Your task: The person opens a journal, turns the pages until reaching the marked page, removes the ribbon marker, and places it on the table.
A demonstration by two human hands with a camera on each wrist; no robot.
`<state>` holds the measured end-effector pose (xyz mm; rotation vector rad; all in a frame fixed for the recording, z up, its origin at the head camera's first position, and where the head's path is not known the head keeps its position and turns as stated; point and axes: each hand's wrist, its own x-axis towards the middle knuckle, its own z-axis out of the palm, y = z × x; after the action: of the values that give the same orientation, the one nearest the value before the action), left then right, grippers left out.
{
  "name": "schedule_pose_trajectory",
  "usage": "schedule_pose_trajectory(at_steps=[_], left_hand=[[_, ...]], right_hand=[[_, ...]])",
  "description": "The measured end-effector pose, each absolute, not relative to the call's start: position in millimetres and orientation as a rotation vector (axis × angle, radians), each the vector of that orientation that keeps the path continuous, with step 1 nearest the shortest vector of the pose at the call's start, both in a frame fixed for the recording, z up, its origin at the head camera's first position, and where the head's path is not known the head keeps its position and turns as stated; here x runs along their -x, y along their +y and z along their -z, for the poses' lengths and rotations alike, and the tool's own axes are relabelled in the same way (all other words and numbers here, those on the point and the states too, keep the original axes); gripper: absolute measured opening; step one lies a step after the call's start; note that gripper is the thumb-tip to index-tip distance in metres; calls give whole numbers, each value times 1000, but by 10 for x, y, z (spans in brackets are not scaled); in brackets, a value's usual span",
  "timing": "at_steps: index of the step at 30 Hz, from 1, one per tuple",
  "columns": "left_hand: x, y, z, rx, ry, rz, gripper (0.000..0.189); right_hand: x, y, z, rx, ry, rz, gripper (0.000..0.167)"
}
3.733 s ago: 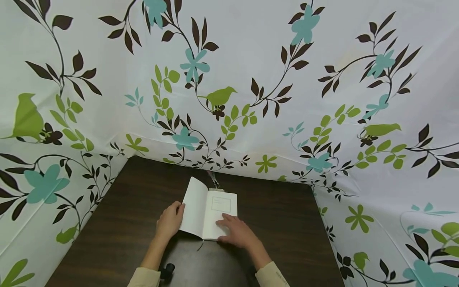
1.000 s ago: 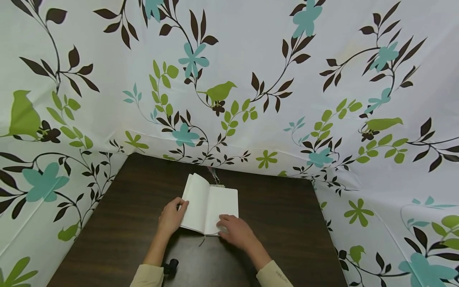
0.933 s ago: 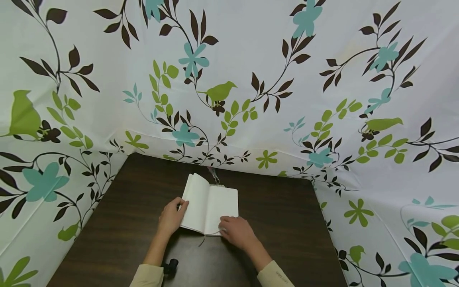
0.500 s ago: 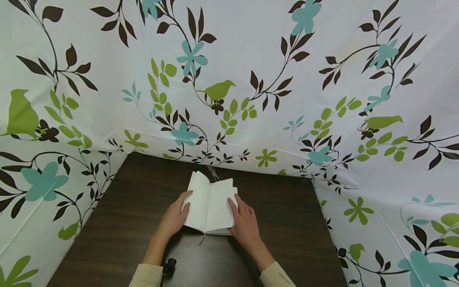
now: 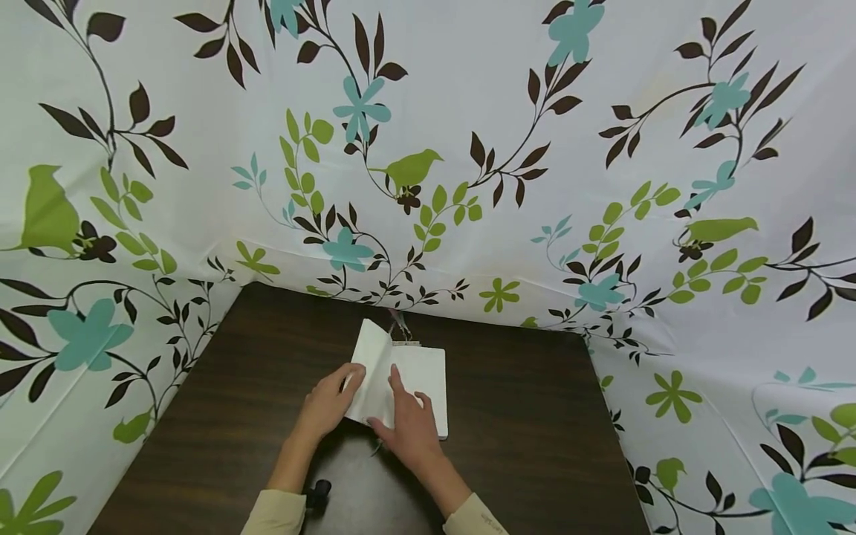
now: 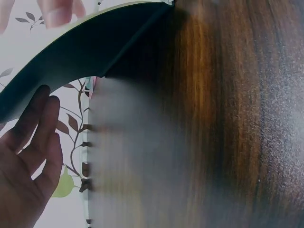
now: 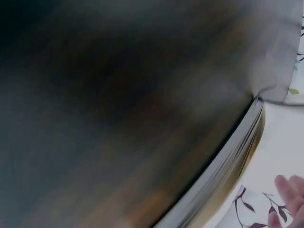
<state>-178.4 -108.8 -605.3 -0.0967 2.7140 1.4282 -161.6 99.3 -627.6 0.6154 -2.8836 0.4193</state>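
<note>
A notebook (image 5: pixel 426 386) with blank white pages lies open on the dark wooden table, its left side lifted at a tilt. My left hand (image 5: pixel 328 401) holds that left side, thumb over the page edge. In the left wrist view, the left hand's fingers (image 6: pixel 47 123) rest against the dark outside of the cover (image 6: pixel 71 57). My right hand (image 5: pixel 411 427) lies over the middle of the notebook, index finger extended near the fold and thumb at the lower page edge. The right wrist view shows the page block (image 7: pixel 242 156) edge-on and some right fingertips (image 7: pixel 287 190).
Behind the notebook lies a small clip (image 5: pixel 406 343) with a clear strap (image 5: pixel 400 323). A ribbon bookmark (image 5: pixel 377 448) hangs from the notebook's lower edge. A dark device (image 5: pixel 318 494) sits by the left sleeve. Patterned cloth (image 5: pixel 435 290) surrounds the table (image 5: pixel 521 416).
The printed box page has given way to blank pages. My right hand moved from the right page edge leftward across the fold, carrying a page to the left. The left hand kept its hold.
</note>
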Motion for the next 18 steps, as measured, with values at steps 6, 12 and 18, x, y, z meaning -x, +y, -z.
schedule_pose_trajectory(at_steps=[6, 12, 18], left_hand=[[1825, -1115, 6092, 64, 2712, -1463, 56], [1828, -1198, 6160, -34, 2661, -1571, 40], [1812, -1270, 6208, -87, 2546, -1679, 53]], right_hand=[[1607, 944, 6264, -803, -2888, -514, 97], [1684, 1209, 6313, -872, -2962, -541, 72], [1752, 1571, 6369, -811, -3097, -342, 68]])
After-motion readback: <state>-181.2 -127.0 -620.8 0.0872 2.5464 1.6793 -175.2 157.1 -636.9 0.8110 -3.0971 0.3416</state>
